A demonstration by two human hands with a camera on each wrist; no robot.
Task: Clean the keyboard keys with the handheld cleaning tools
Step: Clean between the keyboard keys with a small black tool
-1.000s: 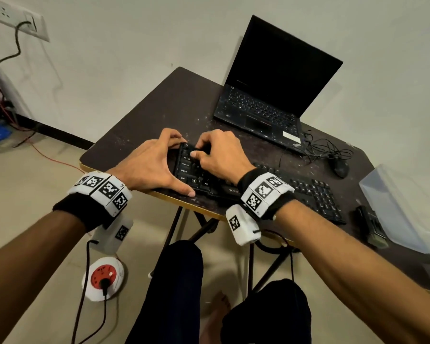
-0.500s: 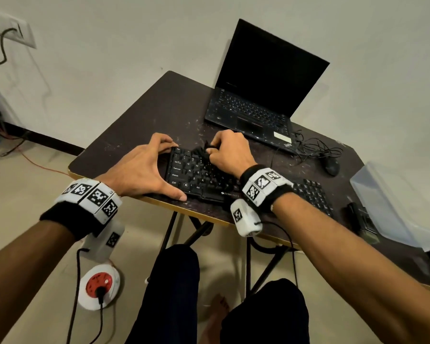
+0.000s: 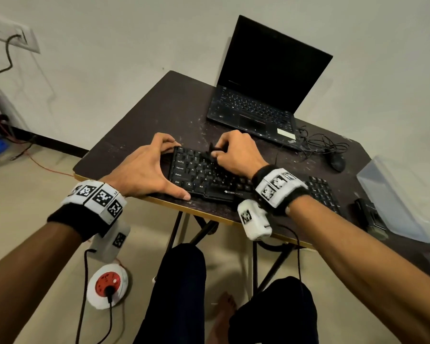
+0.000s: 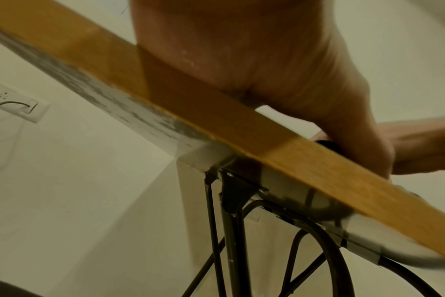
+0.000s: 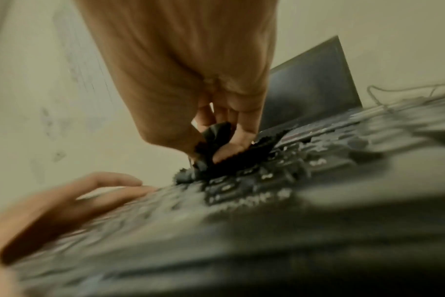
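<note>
Floor, nearest: a round white extension reel (image 3: 108, 286) with a red face is sitting below the table edge, a black plug in it.

Black keyboard (image 3: 209, 176) is lying at the near edge of the dark table (image 3: 159, 115), its long axis running left to right along that edge, far end slanting slightly away to the right. "ZEBRONICS" is showing in white on its near lip; key legends Ctrl, Shift, Caps Lock, Tab and Alt are readable at the left end.

Left hand (image 3: 144, 167) is bracing the keyboard's left end: thumb stretched along the near edge, fingers reaching to the far left corner, spread rather than clenched.

Right hand (image 3: 236, 152) is pinching a small black cloth (image 5: 216, 138) with jagged edges, fingers curled round it, pressing it onto the upper key rows.

Right: a black mouse (image 3: 336, 161) with tangled cable.

Farthest: an open black laptop (image 3: 261, 95), screen dark, a small badge on its palm rest too small to read.
</note>
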